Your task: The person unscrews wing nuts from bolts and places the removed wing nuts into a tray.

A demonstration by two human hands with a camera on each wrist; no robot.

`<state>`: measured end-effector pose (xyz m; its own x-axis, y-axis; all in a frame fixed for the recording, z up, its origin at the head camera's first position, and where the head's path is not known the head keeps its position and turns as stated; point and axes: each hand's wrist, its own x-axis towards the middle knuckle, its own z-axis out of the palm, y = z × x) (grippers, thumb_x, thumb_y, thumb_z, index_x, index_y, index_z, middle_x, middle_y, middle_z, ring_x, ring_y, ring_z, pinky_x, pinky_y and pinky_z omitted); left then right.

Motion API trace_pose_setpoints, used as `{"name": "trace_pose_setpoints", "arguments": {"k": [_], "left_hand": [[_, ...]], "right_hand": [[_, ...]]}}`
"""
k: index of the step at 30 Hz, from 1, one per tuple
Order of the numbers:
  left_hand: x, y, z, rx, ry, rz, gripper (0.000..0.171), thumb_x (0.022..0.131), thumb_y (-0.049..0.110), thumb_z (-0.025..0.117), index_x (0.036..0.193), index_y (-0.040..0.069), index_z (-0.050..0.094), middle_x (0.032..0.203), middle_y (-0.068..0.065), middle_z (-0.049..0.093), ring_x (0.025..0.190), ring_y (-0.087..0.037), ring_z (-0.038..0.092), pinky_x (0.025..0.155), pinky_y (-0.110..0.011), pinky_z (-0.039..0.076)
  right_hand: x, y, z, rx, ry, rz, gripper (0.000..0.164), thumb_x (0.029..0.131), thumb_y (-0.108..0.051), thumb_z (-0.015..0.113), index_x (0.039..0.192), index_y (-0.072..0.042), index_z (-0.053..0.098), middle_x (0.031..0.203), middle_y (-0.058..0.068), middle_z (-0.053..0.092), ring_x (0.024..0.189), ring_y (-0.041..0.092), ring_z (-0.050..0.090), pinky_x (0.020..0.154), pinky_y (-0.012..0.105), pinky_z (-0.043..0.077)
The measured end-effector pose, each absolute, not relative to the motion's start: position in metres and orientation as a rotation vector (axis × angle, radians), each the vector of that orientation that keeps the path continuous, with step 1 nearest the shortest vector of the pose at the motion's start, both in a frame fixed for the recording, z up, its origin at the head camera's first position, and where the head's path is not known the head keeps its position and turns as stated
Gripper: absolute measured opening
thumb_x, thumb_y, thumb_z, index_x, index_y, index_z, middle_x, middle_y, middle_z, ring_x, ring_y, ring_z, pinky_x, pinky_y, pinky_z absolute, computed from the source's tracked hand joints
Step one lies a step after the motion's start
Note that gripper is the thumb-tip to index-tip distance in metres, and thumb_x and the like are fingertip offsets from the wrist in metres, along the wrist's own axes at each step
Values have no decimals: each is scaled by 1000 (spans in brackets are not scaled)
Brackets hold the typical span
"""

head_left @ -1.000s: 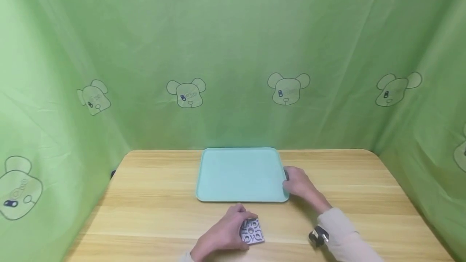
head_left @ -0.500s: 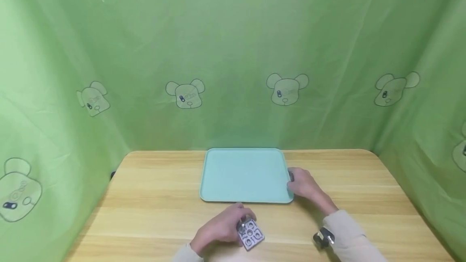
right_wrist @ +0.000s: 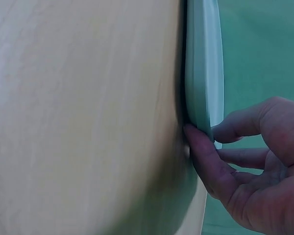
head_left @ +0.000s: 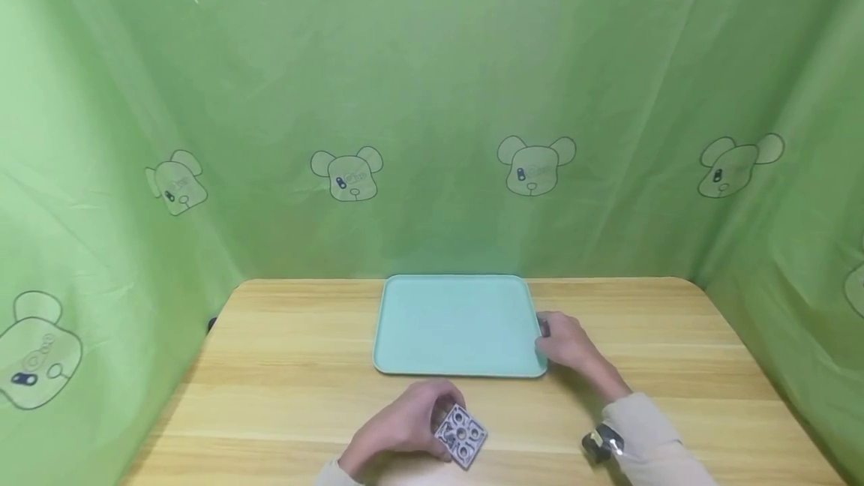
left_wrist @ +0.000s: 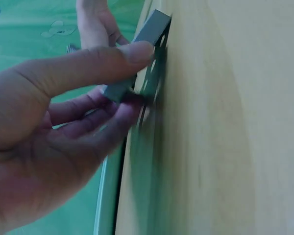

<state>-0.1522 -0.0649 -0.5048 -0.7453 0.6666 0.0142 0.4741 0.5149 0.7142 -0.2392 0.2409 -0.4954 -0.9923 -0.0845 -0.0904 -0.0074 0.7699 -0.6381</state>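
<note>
Tray (head_left: 459, 327) before green curtain (head_left: 432, 81), rim (right_wrist: 200, 73) in right hand (head_left: 564, 339), gray square block (head_left: 462, 436) in left hand (head_left: 410, 420)

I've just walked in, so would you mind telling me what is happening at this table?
A person is busy with both hands at a wooden table. The left hand holds a square gray piece, its face with round holes showing. The right hand pinches the right edge of a turquoise tray that lies on the table. The gray piece is on the near side of the tray, not on it.
</note>
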Motion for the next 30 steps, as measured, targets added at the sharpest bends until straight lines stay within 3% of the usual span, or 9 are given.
{"name": "trace_pose_setpoints", "arguments": {"k": [9,13,19,26,30], "left_hand": [[-149,-77,-500,847,2045,1465,69,59,-11,80,118,13,53,108,-2,59,87,-9,63,73,-21,58],[-152,-82,-499,937,1961,1540,71,62,-14,76,123,11,49,118,-9,55,100,-16,61,85,-26,56],[-157,-85,-498,1082,1963,1567,71,64,-14,75,125,9,47,129,-12,52,121,-22,51,103,-28,43],[-162,-84,-495,1056,1869,1655,71,66,-14,74,128,6,48,129,-13,53,122,-21,52,104,-30,43],[-165,-85,-494,1064,1758,1778,71,65,-20,70,129,1,46,132,-25,43,123,-37,48,105,-37,42]], "right_hand": [[-238,244,-499,-64,2851,-1067,57,73,2,54,129,9,50,66,7,47,52,16,44,41,25,42],[-238,244,-500,-47,2849,-1083,58,73,2,53,131,11,47,73,9,52,54,17,47,43,27,45],[-237,245,-497,21,2810,-1108,58,77,3,50,134,10,43,73,13,52,50,20,53,41,31,51],[-234,241,-492,25,2878,-1020,48,78,2,50,125,10,52,72,12,55,53,20,51,43,29,47],[-233,241,-493,-5,2967,-883,41,76,2,53,115,11,57,86,15,60,63,23,52,49,29,46]]}}
